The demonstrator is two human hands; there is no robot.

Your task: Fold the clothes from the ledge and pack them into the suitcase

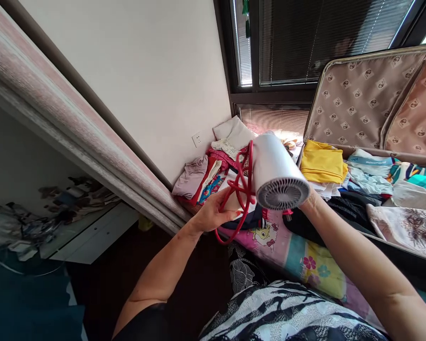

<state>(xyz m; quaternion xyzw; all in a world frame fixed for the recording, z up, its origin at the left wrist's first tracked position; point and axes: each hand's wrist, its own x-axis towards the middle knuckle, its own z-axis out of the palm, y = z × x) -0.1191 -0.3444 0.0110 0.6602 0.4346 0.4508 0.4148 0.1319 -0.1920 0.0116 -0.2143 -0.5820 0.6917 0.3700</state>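
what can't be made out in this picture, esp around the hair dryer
All in the head view:
- Right grip: hidden behind the silver hair dryer; only the wrist and forearm show.
- Hair dryer's far end: turned away, hidden by its own body.
- Suitcase, right end: cut off by the picture's right edge.
- Small items on the white cabinet: too dim and blurred to name.

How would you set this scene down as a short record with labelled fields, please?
Item: silver hair dryer, grille end toward the camera
Cord: red cord, looped beside the dryer
Left hand: at the cord loops
Right hand: mostly hidden behind the dryer, grip unclear
Suitcase: open, at picture right, clothes inside
Yellow garment: folded, in the suitcase
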